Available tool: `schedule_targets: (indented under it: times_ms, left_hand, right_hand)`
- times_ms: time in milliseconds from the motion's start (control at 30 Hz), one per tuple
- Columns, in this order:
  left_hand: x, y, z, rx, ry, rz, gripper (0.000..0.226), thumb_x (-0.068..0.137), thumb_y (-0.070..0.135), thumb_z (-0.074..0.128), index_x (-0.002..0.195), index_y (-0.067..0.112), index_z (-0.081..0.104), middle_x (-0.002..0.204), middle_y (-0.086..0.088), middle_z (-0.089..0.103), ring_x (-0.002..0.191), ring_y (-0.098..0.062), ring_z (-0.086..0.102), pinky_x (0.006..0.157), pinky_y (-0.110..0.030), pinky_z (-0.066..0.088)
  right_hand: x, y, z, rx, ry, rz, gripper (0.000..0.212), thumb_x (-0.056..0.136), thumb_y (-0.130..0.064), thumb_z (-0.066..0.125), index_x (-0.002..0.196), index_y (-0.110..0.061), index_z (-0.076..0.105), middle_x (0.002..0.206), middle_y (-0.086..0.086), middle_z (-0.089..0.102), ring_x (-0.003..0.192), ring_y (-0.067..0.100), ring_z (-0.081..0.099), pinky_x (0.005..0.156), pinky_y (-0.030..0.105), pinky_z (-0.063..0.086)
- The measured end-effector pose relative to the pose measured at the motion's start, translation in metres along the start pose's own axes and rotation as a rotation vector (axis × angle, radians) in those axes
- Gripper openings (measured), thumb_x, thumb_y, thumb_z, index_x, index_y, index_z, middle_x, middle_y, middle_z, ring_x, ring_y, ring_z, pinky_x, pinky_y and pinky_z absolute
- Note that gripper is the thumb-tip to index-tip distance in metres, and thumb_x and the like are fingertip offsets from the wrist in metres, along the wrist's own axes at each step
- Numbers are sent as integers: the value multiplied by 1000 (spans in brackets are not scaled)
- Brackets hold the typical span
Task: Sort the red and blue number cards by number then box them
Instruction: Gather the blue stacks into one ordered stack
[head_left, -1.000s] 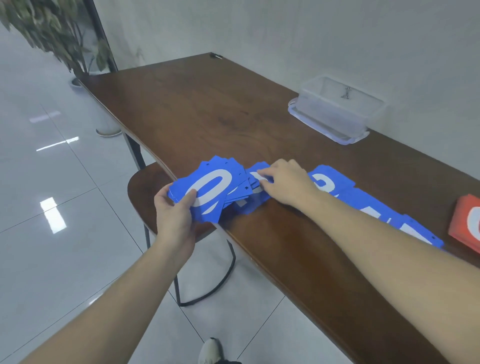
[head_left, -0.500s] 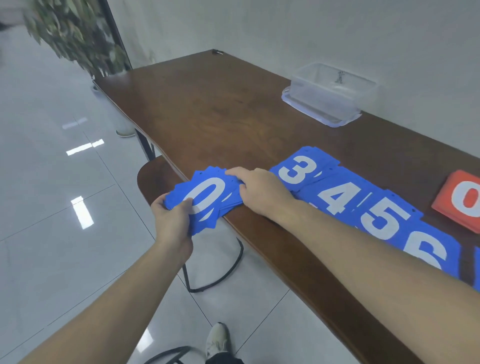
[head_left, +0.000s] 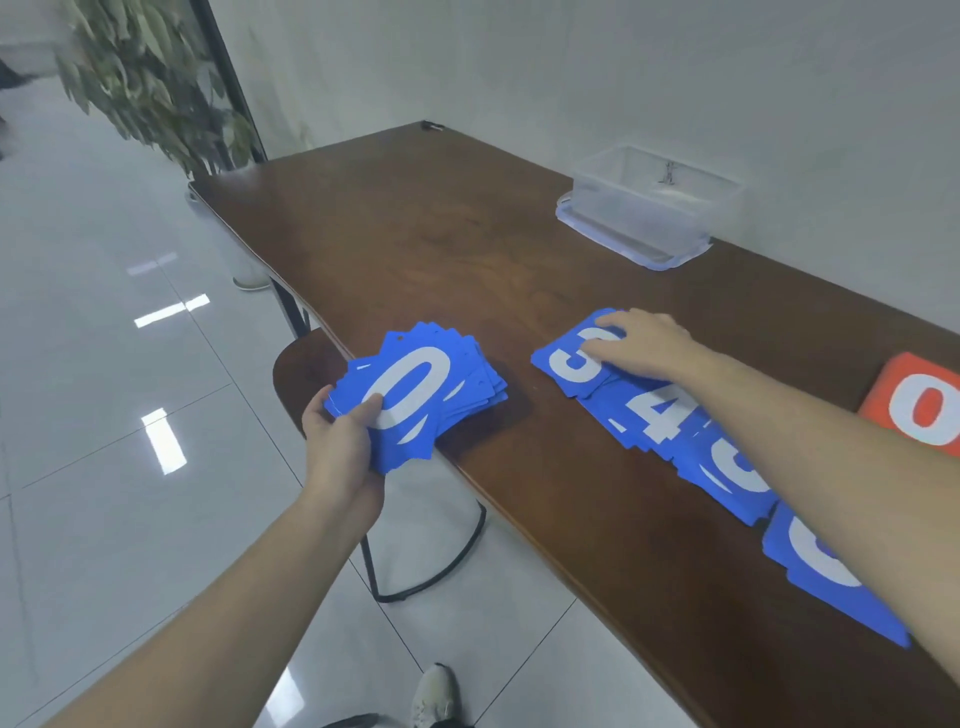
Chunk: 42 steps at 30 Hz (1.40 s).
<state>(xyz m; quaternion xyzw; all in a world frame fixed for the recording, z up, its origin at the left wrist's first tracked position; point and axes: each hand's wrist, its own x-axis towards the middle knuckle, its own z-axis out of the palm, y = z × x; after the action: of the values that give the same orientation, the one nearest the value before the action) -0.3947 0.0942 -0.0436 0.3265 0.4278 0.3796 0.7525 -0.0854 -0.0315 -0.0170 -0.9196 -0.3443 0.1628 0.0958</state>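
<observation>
Now, from the head camera, the left hand (head_left: 340, 441) grasps a fanned stack of blue cards (head_left: 431, 395), zero on top, at the table (head_left: 415, 244) edge. Further along, the right hand (head_left: 641, 345) lies flat, fingers straight, on the blue 3 card (head_left: 569, 364) heading a row beside a red card (head_left: 919, 402); a clear box (head_left: 649, 208) sits by the wall.

One head-worn wide view looks down close over the table (head_left: 467, 249).
</observation>
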Motion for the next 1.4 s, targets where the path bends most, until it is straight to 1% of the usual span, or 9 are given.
schedule_targets:
  times_ms: [167,333,567,667,767,900,1000,1167,1400]
  left_hand:
    - [-2,-7,5,27,-68,-29,34,98,11,60,131,20,57,116,-1,74,103,-26,73,93,-46,57]
    - [-10,-8,7,22,-142,-48,30,101,13,54,130,22,60,115,1,75,104,-24,72,98,-46,54]
    - [-14,-17,0,6,-91,-72,33,101,14,56,132,24,54,115,4,74,101,-21,73,86,-40,58]
    - [-16,-25,0,39,-52,-69,31,101,13,55,128,25,54,116,3,74,98,-20,74,87,-41,58]
    - [-17,-28,0,69,1,-69,22,99,13,57,113,29,55,116,4,73,95,-19,75,89,-43,59]
    - [-24,-30,5,82,35,-102,24,99,13,58,113,31,53,112,6,72,91,-20,75,86,-48,60]
    - [-30,-31,4,64,32,-95,23,100,11,58,113,29,54,114,4,72,93,-22,75,90,-51,58]
    - [-36,-28,2,36,-4,-71,24,101,13,56,122,25,55,116,2,73,93,-22,75,90,-48,59]
    - [-43,-27,16,-17,-41,-79,25,101,16,58,123,27,54,113,1,75,94,-22,75,91,-48,58]
  right_hand:
    - [-7,-10,4,-52,-9,-164,61,84,-58,62,142,-42,51,152,-6,47,140,29,34,111,48,34]
    - [-18,-34,10,-174,-7,-241,57,88,-68,55,139,-43,54,144,-4,49,135,29,39,107,49,37]
    - [-44,-60,24,-233,-74,-298,58,96,-55,51,150,-37,44,144,-2,51,132,30,39,106,40,40]
    - [-59,-76,36,-199,-54,-353,54,100,-37,48,153,-31,40,146,-2,54,131,31,43,104,37,41]
    - [-72,-85,43,-78,-55,-366,61,97,-9,42,154,-31,38,140,-1,59,128,28,48,89,32,43]
    - [-85,-84,44,76,-80,-394,66,95,0,38,152,-34,39,141,0,58,115,23,58,89,36,52]
    - [-88,-72,38,159,-56,-410,56,99,-9,44,150,-31,44,143,-3,56,118,18,57,87,27,45]
    - [-74,-18,11,179,153,-317,47,94,-31,57,140,-36,53,139,-6,59,135,19,45,105,38,43]
    - [-68,63,-15,56,-86,-4,75,78,-66,69,146,-41,46,153,-12,44,143,19,35,113,46,38]
